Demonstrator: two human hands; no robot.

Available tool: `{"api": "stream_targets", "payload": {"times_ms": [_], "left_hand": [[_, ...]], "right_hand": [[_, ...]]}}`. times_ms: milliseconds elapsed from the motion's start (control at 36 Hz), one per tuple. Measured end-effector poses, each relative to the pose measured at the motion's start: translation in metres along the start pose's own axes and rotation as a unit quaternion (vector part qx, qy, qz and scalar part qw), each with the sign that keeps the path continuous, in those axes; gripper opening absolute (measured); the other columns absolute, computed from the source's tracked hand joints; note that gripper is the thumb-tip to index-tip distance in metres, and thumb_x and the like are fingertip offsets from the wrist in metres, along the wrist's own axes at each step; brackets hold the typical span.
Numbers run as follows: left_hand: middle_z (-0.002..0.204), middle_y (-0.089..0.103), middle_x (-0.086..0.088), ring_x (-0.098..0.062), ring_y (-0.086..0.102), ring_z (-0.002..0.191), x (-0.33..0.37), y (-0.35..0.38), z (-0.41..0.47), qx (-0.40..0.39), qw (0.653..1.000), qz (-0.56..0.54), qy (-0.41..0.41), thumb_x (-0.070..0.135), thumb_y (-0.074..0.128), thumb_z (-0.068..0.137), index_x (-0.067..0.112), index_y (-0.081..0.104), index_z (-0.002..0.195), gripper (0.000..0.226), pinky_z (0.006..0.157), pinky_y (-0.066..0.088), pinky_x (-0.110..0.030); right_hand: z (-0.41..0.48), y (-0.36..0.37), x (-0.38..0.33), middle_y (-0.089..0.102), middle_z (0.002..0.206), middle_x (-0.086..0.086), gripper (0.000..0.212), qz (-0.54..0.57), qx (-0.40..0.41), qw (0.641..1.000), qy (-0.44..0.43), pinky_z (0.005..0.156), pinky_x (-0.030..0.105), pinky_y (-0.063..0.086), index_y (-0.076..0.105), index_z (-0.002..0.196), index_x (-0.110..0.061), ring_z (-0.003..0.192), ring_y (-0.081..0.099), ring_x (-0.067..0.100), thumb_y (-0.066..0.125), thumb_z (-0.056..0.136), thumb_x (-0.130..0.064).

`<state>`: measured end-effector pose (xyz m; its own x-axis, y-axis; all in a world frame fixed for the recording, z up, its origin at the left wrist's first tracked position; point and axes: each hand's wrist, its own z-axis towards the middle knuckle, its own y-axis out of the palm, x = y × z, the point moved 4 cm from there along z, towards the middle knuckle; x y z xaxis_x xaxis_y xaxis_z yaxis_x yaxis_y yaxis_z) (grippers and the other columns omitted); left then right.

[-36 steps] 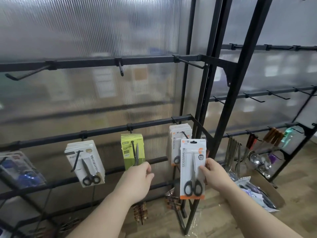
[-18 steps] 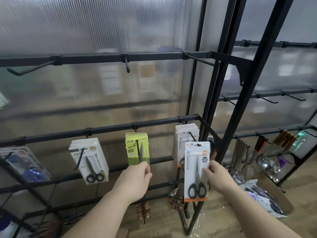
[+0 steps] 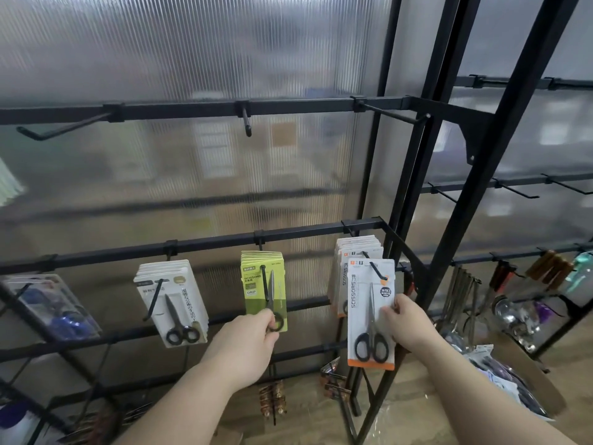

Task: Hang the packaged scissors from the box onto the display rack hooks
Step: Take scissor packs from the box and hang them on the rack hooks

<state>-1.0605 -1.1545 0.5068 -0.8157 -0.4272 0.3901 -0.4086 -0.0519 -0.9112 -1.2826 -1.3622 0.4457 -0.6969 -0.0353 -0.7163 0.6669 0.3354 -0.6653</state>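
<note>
Head view, right of centre: right hand (image 3: 406, 319) pinches the white-and-orange carded scissors pack (image 3: 369, 316), its hole meeting the black wire hook (image 3: 378, 271); left hand (image 3: 247, 345) grips the lime-green scissors pack (image 3: 261, 284), seemingly steadying it.

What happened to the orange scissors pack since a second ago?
The right hand pushed the white-and-orange scissors pack onto the hook and still pinches it. The left hand kept holding the bottom of the green pack. The white packs farther left did not move.
</note>
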Motion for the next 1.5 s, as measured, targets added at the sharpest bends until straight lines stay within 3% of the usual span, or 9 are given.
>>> {"api": "stream_targets", "payload": {"times_ms": [194,361,472,583,667,750,917,1250,1500], "left_hand": [[0.103,0.063,0.011,-0.013,0.060,0.092,-0.022,0.001,0.001,-0.001,0.999,0.039,-0.005,0.038,0.045,0.104,0.030,0.054,0.116,0.017,0.085,0.053,-0.036],[0.102,0.062,0.011,-0.011,0.058,0.092,-0.038,0.001,-0.005,-0.012,0.999,0.045,-0.012,0.037,0.044,0.104,0.029,0.052,0.117,0.017,0.084,0.052,-0.031],[0.097,0.062,0.010,-0.011,0.059,0.088,-0.050,-0.001,-0.008,-0.010,0.998,0.052,-0.022,0.038,0.044,0.104,0.030,0.051,0.111,0.013,0.081,0.052,-0.033],[0.096,0.063,0.012,-0.008,0.060,0.087,-0.056,-0.003,-0.010,-0.004,0.998,0.048,-0.030,0.039,0.046,0.103,0.032,0.052,0.108,0.010,0.082,0.054,-0.034],[0.098,0.064,0.012,-0.009,0.060,0.088,-0.057,-0.003,-0.011,-0.002,0.998,0.046,-0.030,0.038,0.046,0.103,0.032,0.052,0.110,0.012,0.083,0.054,-0.035],[0.101,0.064,0.011,-0.011,0.060,0.089,-0.054,-0.001,-0.011,-0.004,0.999,0.047,-0.025,0.038,0.045,0.103,0.030,0.052,0.112,0.014,0.084,0.054,-0.036],[0.101,0.062,0.010,-0.013,0.058,0.091,-0.047,0.004,-0.016,-0.009,0.998,0.063,-0.009,0.037,0.043,0.104,0.030,0.050,0.110,0.012,0.083,0.053,-0.036],[0.102,0.060,0.007,-0.016,0.058,0.091,-0.049,0.001,-0.047,-0.020,0.998,0.065,0.017,0.037,0.043,0.103,0.028,0.051,0.113,0.015,0.083,0.053,-0.038],[0.104,0.064,0.006,-0.021,0.060,0.094,-0.113,-0.019,-0.094,-0.015,0.998,0.068,-0.004,0.038,0.044,0.102,0.029,0.053,0.110,0.015,0.086,0.052,-0.042]], "right_hand": [[0.030,0.009,-0.011,0.060,0.083,0.003,0.012,-0.005,0.027,1.000,0.009,0.073,0.033,0.047,0.049,0.083,-0.016,0.081,0.058,0.024,0.051,0.093,-0.020],[0.052,0.014,-0.018,0.058,0.096,0.009,0.009,-0.012,0.031,0.999,0.007,0.083,0.034,0.045,0.050,0.100,-0.012,0.093,0.055,0.028,0.047,0.101,-0.021],[0.063,0.018,-0.016,0.064,0.099,0.015,0.024,0.001,0.038,0.999,0.026,0.089,0.039,0.049,0.060,0.102,-0.002,0.099,0.060,0.035,0.047,0.100,-0.022],[0.063,0.023,-0.018,0.062,0.096,0.017,0.028,-0.009,0.031,0.999,0.022,0.076,0.032,0.042,0.062,0.098,0.001,0.089,0.056,0.030,0.045,0.102,-0.021],[0.058,0.022,-0.015,0.066,0.097,0.021,0.039,-0.006,0.032,0.999,0.025,0.084,0.038,0.049,0.064,0.100,0.005,0.093,0.061,0.035,0.043,0.103,-0.028],[0.045,0.023,-0.012,0.067,0.104,0.018,0.037,-0.013,0.005,0.999,0.041,0.091,0.045,0.051,0.063,0.106,-0.002,0.101,0.063,0.035,0.045,0.102,-0.034],[0.010,0.037,-0.013,0.065,0.121,0.015,0.038,-0.068,-0.049,0.996,0.024,0.098,0.038,0.047,0.058,0.126,-0.003,0.114,0.059,0.032,0.047,0.102,-0.031],[-0.067,0.080,-0.049,0.063,0.121,0.013,0.035,-0.163,-0.131,0.977,-0.053,0.080,0.025,0.038,0.058,0.121,-0.006,0.115,0.058,0.031,0.049,0.101,-0.034],[-0.148,0.139,-0.105,0.058,0.131,0.018,0.040,-0.242,-0.178,0.948,-0.105,0.095,0.035,0.046,0.054,0.131,-0.006,0.120,0.055,0.036,0.046,0.102,-0.031]]}}
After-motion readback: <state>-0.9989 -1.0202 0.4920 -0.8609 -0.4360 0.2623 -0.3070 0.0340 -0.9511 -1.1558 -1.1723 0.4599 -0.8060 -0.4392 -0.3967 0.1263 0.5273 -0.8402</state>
